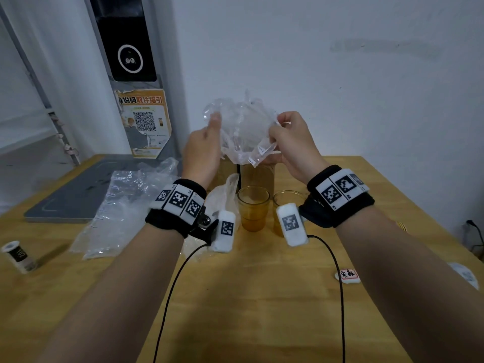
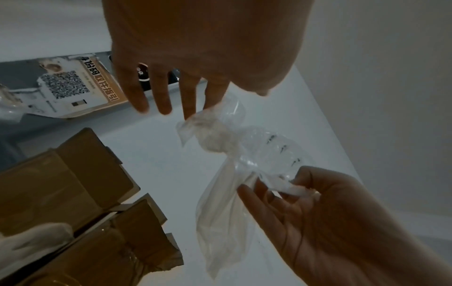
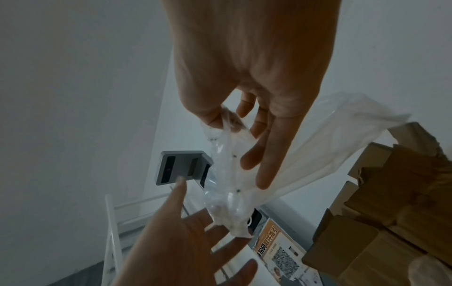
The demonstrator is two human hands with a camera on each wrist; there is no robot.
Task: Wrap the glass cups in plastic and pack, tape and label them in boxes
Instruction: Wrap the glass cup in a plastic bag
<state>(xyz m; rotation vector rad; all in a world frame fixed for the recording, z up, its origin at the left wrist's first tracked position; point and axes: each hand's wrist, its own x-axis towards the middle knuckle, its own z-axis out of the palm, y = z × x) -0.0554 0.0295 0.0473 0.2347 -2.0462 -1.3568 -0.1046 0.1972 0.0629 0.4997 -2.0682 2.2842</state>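
Note:
Above the table I hold up a crumpled sheet of clear plastic wrap (image 1: 243,129). My right hand (image 1: 277,124) pinches its edge between thumb and forefinger (image 3: 215,118), the other fingers straight. My left hand (image 1: 213,124) is spread, with straight fingers (image 2: 188,104) touching the wrap's other end (image 3: 238,228) and the thumb apart from it. No cup shows inside the wrap. Two glass cups (image 1: 253,208) (image 1: 285,199) stand bare on the wooden table (image 1: 235,297) below my wrists. Open cardboard boxes (image 2: 73,183) sit behind the cups.
A larger plastic sheet (image 1: 123,205) lies at the left, partly on a grey mat (image 1: 68,197), and a smaller piece (image 1: 225,192) lies by the cups. A small canister (image 1: 18,256) stands at the far left. A white tag with red print (image 1: 347,276) lies at the right.

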